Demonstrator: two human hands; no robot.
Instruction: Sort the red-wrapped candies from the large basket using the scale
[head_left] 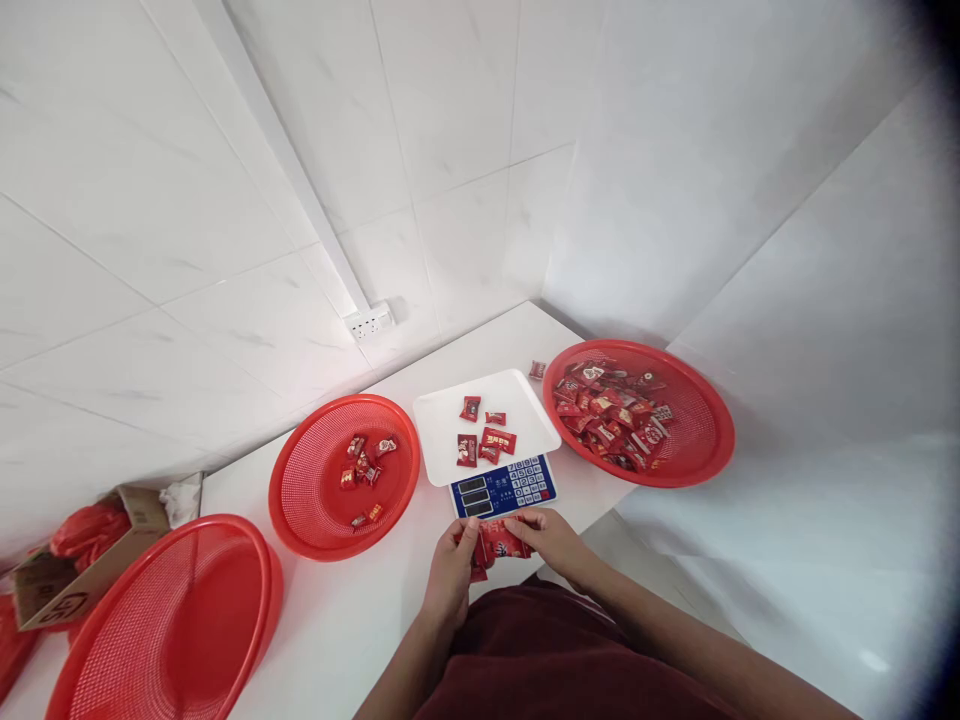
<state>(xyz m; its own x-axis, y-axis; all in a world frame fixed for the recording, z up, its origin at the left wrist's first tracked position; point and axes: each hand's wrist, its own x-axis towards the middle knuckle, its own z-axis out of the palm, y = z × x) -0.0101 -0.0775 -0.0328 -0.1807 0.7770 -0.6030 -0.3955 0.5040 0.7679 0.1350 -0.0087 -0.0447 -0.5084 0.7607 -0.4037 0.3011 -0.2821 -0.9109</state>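
Note:
My left hand and my right hand meet just in front of the scale, both pinching a red packet between them. Several red wrapped candies lie on the scale's white weighing pan. A red mesh basket to the left holds a few candies. Another red mesh basket to the right is heaped with many candies.
An empty red mesh basket sits at the near left. A cardboard box with red bags stands at the far left edge. One loose candy lies behind the scale. A wall socket is above the table.

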